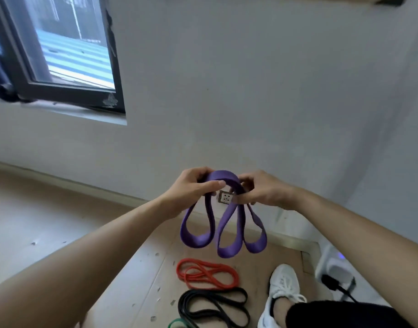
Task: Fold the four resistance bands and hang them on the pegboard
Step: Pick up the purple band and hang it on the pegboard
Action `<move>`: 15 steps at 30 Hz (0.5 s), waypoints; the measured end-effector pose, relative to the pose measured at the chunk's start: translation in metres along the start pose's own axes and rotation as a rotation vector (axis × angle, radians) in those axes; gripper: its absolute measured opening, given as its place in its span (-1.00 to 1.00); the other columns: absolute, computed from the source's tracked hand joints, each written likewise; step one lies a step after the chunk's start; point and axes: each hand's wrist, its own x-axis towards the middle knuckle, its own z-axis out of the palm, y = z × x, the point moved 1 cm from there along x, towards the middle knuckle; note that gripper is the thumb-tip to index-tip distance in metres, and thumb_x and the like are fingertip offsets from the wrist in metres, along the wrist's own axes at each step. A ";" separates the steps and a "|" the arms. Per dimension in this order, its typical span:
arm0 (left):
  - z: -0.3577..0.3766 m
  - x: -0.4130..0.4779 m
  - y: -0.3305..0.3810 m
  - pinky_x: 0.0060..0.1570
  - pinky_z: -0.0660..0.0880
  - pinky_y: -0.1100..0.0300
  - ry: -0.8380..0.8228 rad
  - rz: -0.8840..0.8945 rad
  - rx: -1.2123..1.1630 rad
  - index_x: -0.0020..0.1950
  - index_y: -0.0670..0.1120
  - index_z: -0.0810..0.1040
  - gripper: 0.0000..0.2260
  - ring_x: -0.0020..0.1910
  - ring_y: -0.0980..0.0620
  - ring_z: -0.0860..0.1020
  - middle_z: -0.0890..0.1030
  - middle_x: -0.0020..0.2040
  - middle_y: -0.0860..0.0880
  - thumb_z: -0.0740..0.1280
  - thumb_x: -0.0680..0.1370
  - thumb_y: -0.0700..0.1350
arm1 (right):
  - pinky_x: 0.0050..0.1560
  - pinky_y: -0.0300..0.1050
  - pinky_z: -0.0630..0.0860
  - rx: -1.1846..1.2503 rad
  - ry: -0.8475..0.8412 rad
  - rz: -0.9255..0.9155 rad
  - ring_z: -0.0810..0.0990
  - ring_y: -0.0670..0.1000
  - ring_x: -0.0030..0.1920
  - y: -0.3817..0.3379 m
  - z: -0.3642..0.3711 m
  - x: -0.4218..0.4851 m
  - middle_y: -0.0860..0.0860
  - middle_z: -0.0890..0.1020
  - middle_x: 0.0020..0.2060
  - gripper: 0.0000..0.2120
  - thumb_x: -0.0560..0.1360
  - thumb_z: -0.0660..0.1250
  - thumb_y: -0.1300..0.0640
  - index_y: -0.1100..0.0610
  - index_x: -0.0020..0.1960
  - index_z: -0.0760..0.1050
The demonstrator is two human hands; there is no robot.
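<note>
Gripped the gathered top of the purple band (196,240) with left hand (193,185), thumb and fingers curled round the strap. Hung three loops below, held in the air before the wall. Pinched the same top from the opposite side with right hand (262,190), fingers clamped on it. Left on the floor beneath, untouched: green band (177,324), red band (204,273), black band (184,306), beside white shoe (283,287).

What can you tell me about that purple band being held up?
The purple band is a wide, flat strap, seemingly matte rubber, folded so three loops hang from a gathered top. The left hand and right hand grip that top from either side, holding it in the air before a pale wall.
</note>
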 end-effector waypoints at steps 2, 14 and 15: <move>-0.002 -0.002 0.033 0.04 0.60 0.04 0.006 0.019 0.006 0.07 -0.13 0.65 -0.83 -0.17 0.04 0.62 0.64 -0.17 -0.03 0.48 0.55 -0.07 | -0.16 -0.22 0.54 0.032 0.065 -0.044 0.64 -0.10 -0.24 -0.019 -0.005 -0.013 -0.03 0.64 -0.25 -0.79 0.45 0.55 0.19 0.16 0.06 0.64; -0.043 -0.012 0.164 -0.06 0.59 0.16 0.114 0.121 -0.058 0.09 -0.19 0.69 -0.79 -0.20 -0.01 0.56 0.58 -0.15 -0.09 0.46 0.57 -0.06 | -0.13 -0.12 0.64 0.180 0.224 -0.090 0.71 -0.03 -0.03 -0.119 -0.035 -0.055 0.05 0.70 -0.03 -0.78 0.51 0.51 0.15 0.12 0.14 0.62; -0.050 -0.011 0.175 -0.08 0.60 0.20 0.127 0.135 -0.081 0.10 -0.18 0.69 -0.79 -0.19 -0.01 0.56 0.57 -0.14 -0.09 0.45 0.58 -0.06 | -0.14 -0.14 0.64 0.170 0.237 -0.105 0.72 -0.03 -0.05 -0.133 -0.043 -0.059 0.06 0.71 -0.05 -0.77 0.51 0.51 0.19 0.13 0.16 0.62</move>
